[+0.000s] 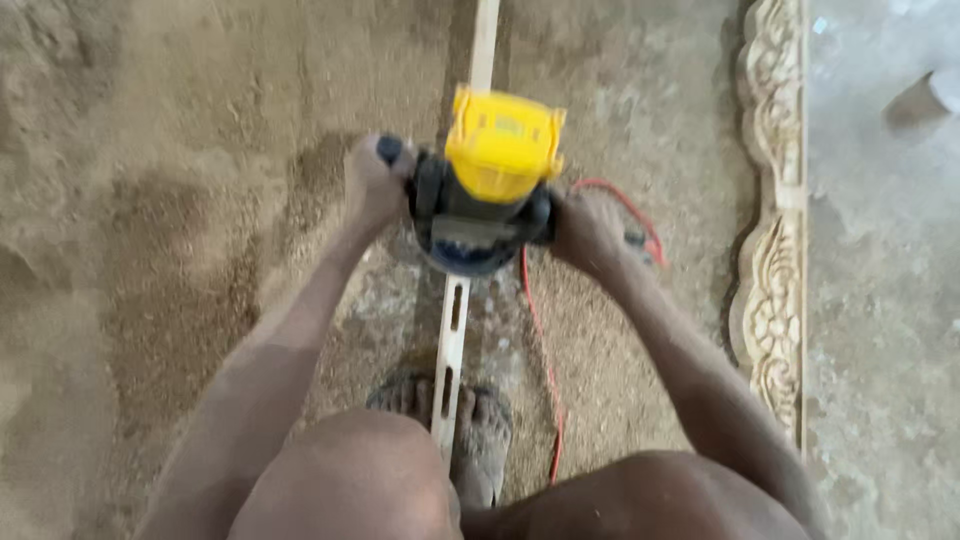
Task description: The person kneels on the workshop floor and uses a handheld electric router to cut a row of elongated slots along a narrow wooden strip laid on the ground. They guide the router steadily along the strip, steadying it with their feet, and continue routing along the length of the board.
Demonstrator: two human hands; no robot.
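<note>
While gripped both sides, router (pixel 487 180) over strip (pixel 452 340).

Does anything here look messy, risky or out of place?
Yes. Sawdust covers the whole floor. The red cord trails loose beside the wooden strip being routed. A bare foot pins that strip close behind the yellow-topped router, gripped by left hand and right hand.

We see the router (pixel 487 190) on a slotted strip (pixel 452 340) between both hands, our foot (pixel 480 440) pinning the strip, a carved panel (pixel 772 230) lying right.
</note>
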